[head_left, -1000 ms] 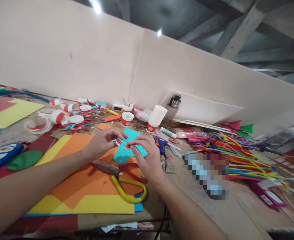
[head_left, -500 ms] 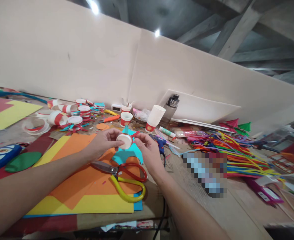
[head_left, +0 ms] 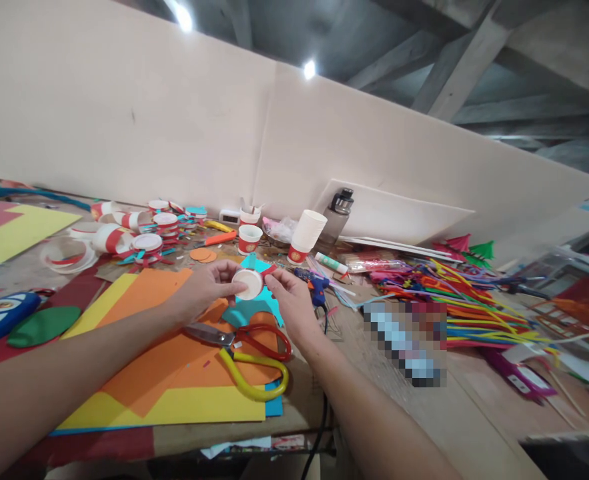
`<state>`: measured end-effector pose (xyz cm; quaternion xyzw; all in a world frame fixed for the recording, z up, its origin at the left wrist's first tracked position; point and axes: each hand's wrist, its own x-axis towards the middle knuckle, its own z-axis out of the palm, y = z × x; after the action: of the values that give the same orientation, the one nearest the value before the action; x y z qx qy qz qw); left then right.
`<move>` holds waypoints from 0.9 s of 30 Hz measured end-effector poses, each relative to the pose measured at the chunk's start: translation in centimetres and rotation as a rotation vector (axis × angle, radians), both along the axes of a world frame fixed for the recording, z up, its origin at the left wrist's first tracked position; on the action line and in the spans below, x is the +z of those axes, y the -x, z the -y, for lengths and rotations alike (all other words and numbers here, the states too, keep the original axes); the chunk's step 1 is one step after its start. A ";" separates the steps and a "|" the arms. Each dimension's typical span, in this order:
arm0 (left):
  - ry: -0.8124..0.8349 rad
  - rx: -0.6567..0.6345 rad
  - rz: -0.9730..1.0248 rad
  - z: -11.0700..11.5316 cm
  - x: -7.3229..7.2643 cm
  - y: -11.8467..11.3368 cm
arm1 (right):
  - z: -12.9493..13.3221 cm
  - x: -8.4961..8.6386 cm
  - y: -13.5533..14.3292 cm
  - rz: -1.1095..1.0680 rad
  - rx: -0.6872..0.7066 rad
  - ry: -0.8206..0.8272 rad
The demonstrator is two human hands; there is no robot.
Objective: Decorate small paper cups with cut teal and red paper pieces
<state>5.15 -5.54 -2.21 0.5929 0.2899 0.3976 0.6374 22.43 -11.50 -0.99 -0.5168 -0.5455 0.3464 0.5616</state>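
My left hand pinches a cut-off paper cup bottom, its white round base turned toward me. A blue-green paper strip sticks up from the far side of this piece. At its right edge, the thumb and fingers of my right hand are closed on a small red paper strip. Below my hands, scissors with one red and one yellow handle lie on orange paper sheets. Cut blue-green paper lies right behind and under the held piece.
Finished-looking cup pieces with strips stand at the left back. Paper cups, a bottle, a glue stick and a blue glue gun are farther back. Colourful pipe cleaners spread at the right.
The view has shifted slightly. My left hand still holds the cup bottom, its base now turned a little more toward me, and my right hand stays at the red strip.
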 end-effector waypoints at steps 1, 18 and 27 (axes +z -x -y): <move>0.003 0.001 -0.002 0.0 0.0 0.0 | 0.0 -0.1 0.0 -0.003 -0.001 0.004; 0.029 0.018 -0.003 0.0 -0.1 -0.1 | -0.3 -0.4 0.2 -0.125 0.003 0.074; 0.035 0.022 -0.007 0.1 -0.1 0.0 | -0.2 0.2 0.3 -0.167 -0.035 0.097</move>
<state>5.19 -5.60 -2.35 0.5800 0.3057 0.3975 0.6420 22.17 -11.32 -0.77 -0.5219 -0.4704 0.4045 0.5855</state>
